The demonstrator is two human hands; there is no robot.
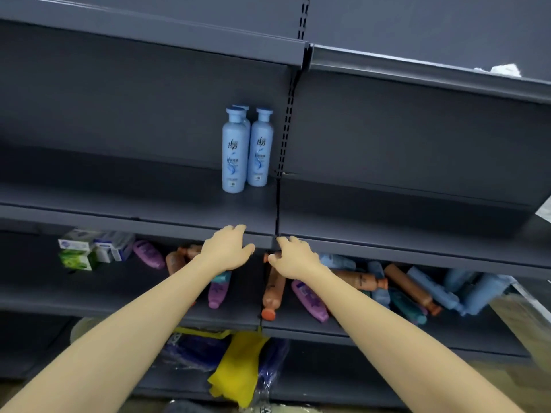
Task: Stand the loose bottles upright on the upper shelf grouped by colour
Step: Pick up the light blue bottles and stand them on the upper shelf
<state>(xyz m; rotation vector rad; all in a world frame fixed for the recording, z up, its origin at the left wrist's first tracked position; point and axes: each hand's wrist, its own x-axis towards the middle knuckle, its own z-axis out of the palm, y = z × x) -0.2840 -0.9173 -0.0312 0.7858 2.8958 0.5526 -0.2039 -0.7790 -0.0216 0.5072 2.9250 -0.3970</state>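
Both your hands are in front of the edge of the upper shelf (179, 210), close to each other but apart. Your left hand (228, 250) has relaxed, slightly spread fingers and holds nothing. Your right hand (293, 259) has curled fingers beside the end of an orange bottle (272, 290); I cannot tell if it grips it. Three light blue bottles (235, 153) stand upright together on the upper shelf. The loose bottles (411, 289), purple, orange, blue and teal, lie on their sides on the lower shelf (89, 296), most of them at the right. Some small boxes (95, 248) are at its left.
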